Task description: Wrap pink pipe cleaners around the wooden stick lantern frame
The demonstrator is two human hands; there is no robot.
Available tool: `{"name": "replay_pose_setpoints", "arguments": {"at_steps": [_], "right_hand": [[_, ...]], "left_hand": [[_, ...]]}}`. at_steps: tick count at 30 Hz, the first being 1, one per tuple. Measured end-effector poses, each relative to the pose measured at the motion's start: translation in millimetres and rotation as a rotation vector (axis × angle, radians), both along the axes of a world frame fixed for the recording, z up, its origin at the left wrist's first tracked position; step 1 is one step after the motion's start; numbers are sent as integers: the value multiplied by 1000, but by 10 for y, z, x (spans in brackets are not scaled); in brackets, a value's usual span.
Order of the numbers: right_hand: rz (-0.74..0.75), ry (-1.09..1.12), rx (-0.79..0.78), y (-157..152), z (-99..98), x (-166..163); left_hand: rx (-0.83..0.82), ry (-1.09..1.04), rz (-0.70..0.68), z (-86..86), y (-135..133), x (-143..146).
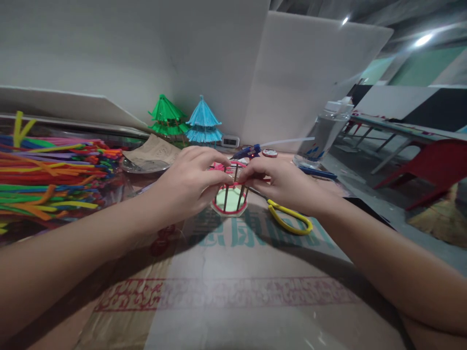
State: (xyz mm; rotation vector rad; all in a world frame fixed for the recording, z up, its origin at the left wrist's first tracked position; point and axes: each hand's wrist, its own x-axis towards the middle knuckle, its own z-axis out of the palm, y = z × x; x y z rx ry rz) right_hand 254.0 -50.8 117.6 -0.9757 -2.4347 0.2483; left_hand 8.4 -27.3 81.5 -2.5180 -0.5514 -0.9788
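Observation:
A small craft frame [230, 198] stands on the cardboard-covered table [233, 291]: a pale green hexagon base edged in red, with thin brown sticks rising to a pink and red top ring. My left hand [189, 184] pinches the top ring from the left. My right hand [280, 184] pinches it from the right. Both hands have their fingers closed on the upper part of the frame, and they hide much of the ring.
A pile of coloured pipe cleaners [51, 170] lies at the left. Green [166, 116] and blue [202, 121] pipe-cleaner pagodas stand at the back. Yellow-handled scissors [290, 218], a glue gun [248, 151], a plastic water bottle [324, 131] and a red chair [430, 165] are on the right.

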Motion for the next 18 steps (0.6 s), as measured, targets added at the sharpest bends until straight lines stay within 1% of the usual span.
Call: {"name": "replay_pose_setpoints", "arguments": {"at_steps": [5, 9, 18], "right_hand": [[-75, -32, 30, -31, 19, -11], [-124, -55, 15, -42, 35, -12], [-68, -84, 94, -41, 29, 5]], "left_hand": [[-5, 2, 2, 0, -12, 8], [-4, -15, 0, -16, -15, 13], [16, -15, -12, -19, -15, 17]]}}
